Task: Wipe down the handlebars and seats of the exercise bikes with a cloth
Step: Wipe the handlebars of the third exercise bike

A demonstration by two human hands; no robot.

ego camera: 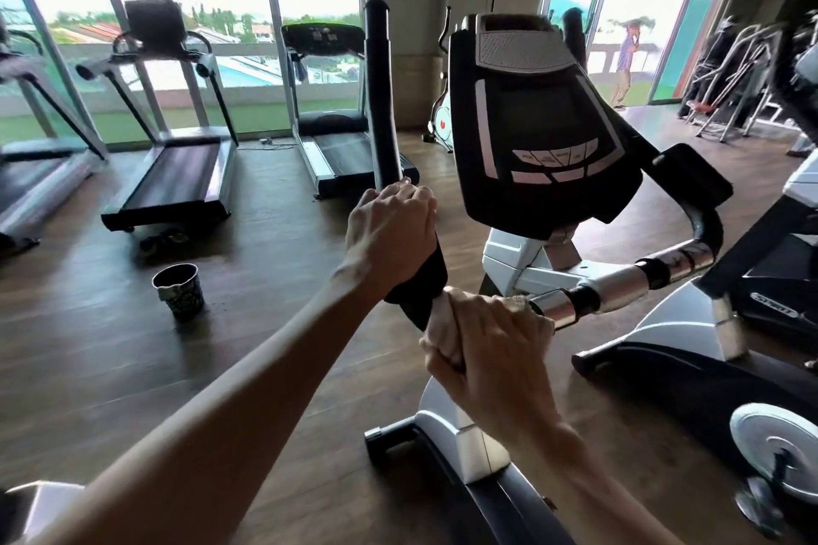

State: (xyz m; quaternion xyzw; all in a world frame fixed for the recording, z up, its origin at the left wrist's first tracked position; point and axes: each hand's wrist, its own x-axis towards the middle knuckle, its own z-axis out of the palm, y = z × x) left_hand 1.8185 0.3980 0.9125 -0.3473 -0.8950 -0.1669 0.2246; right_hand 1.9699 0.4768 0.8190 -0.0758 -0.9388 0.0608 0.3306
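Nearest the camera, the right hand is curled tightly around a pale cloth, which bunches out of the fist on its upper left side. The cloth is pressed against the lower end of the black handlebar, just where that upright grip meets the chrome crossbar running off to the right. Directly above the cloth, the left hand wraps its fingers around the same handlebar, holding the foam grip; the two hands sit one just above the other, with only a short stretch of black foam showing between them. Behind the hands the bike's console tilts up on its white post. On the wooden floor to the left of the arms stands a dark patterned cup, well apart from the bike. Farther back, treadmills line the big windows, and a person stands in the open doorway on the right.
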